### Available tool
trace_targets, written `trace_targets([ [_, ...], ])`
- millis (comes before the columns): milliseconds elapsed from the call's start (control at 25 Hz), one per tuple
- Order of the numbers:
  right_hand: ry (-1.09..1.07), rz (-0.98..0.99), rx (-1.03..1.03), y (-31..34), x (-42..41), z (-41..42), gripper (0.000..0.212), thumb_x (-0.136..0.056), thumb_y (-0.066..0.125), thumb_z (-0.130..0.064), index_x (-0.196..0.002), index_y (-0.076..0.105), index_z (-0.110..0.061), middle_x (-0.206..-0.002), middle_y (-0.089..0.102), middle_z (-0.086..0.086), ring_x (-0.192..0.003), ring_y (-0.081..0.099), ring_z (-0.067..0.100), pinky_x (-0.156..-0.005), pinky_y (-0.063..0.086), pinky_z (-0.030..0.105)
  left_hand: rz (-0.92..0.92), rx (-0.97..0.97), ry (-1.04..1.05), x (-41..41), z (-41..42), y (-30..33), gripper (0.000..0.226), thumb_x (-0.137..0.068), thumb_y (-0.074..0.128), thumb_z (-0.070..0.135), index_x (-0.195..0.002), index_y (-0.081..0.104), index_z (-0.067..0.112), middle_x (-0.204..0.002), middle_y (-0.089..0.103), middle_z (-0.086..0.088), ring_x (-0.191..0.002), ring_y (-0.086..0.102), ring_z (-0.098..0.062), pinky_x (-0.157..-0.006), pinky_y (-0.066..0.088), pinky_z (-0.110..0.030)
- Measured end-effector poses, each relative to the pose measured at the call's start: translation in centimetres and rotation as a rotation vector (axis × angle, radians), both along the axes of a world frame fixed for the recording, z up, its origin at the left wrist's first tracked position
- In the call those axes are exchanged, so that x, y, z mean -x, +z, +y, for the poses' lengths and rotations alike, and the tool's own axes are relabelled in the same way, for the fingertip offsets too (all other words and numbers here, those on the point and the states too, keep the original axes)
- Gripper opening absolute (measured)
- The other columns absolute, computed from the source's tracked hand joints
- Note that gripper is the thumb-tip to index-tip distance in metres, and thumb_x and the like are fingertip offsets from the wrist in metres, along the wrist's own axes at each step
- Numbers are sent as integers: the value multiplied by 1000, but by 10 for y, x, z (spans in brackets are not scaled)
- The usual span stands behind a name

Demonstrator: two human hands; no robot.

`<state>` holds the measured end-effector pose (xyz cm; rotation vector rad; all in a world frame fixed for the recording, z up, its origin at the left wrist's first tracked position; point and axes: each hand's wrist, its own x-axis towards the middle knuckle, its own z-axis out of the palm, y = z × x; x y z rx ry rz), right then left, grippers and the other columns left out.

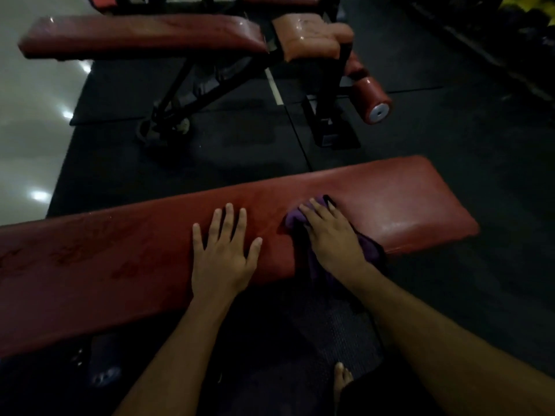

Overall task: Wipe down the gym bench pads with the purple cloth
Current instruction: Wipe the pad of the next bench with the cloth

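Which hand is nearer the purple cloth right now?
Right. The right hand presses flat on the purple cloth; the left hand rests on the near bench pad, apart from the cloth.

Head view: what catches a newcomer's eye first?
The long red bench pad running across the foreground, with both hands on it: the left hand lies flat with fingers spread, and the right hand presses the purple cloth onto the pad nearer its right end. Behind stands a second red bench on a black frame, its pads glinting, with a red roller pad at right.
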<state>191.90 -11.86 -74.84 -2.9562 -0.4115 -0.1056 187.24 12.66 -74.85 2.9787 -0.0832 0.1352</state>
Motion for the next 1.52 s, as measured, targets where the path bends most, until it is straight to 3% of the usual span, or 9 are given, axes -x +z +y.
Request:
trace_targets([
  [80, -1, -85, 15, -1, -50, 21, 47, -99, 31, -26, -138, 51, -12, -144, 52, 12, -137, 42, 33, -115, 30, 44, -7, 11, 4, -8, -1, -3, 72, -102, 17, 65, -164, 13, 29, -172, 9, 1, -158, 6, -19, -125, 0, -58],
  [240, -131, -65, -114, 21, -110, 51, 33, -99, 45, -21, -127, 59, -13, -130, 60, 10, -119, 52, 32, -101, 37, 40, -4, 18, -24, -14, 0, -9, 73, -101, 15, 67, -164, 8, 30, -172, 5, 2, -159, 1, -19, -125, -4, -58],
  [560, -100, 73, -160, 14, 56, 15, 59, -95, 27, -39, -149, 43, -22, -155, 40, 3, -145, 33, 28, -119, 25, 49, 23, 39, -55, -16, 2, 1, 73, -102, 7, 63, -164, 8, 24, -172, 3, -3, -159, 0, -23, -124, -1, -63],
  [720, -136, -57, -128, 23, -20, 40, 42, -96, 48, -15, -136, 55, -8, -139, 55, 16, -131, 48, 36, -112, 33, 45, -24, 49, -58, -17, 1, -4, 72, -103, 10, 62, -164, 10, 24, -172, 5, -3, -159, 2, -23, -124, -3, -62],
  [920, -129, -46, -121, 36, -92, 68, 34, -98, 46, -10, -129, 60, -8, -129, 60, 12, -119, 53, 33, -102, 35, 38, -5, 63, -59, -17, 4, -3, 72, -102, 12, 62, -164, 12, 25, -172, 6, -1, -159, 2, -21, -124, -2, -61],
  [1080, -111, -98, -343, 54, -26, 58, 41, -102, 45, -15, -143, 50, -13, -148, 48, 7, -136, 44, 24, -114, 34, 34, 30, 43, -76, -20, 23, 7, 68, -104, 15, 58, -164, 13, 27, -172, 3, -1, -159, 0, -20, -122, -8, -63],
  [1280, -92, -41, -35, 17, 65, 99, 53, -100, 28, -41, -149, 39, -28, -158, 36, 0, -147, 27, 30, -119, 24, 51, 91, 36, 67, -24, 76, 11, 72, -102, 10, 63, -164, 5, 28, -172, -3, -1, -158, -5, -20, -119, -8, -67],
  [1400, -116, -65, -75, 11, 5, 113, 49, -99, 26, -36, -140, 48, -23, -147, 47, 2, -137, 39, 30, -115, 30, 48, 66, 41, 43, -26, 73, 10, 70, -103, 11, 61, -164, 7, 27, -172, -1, -2, -159, -4, -21, -120, -8, -67],
  [1520, -78, -122, -76, 19, -64, 127, 32, -100, 40, -20, -124, 59, -11, -124, 59, 9, -115, 53, 32, -101, 38, 42, 65, 47, 61, -28, 71, 9, 69, -103, 11, 61, -164, 5, 28, -172, -3, -1, -158, -6, -21, -119, -10, -67],
])
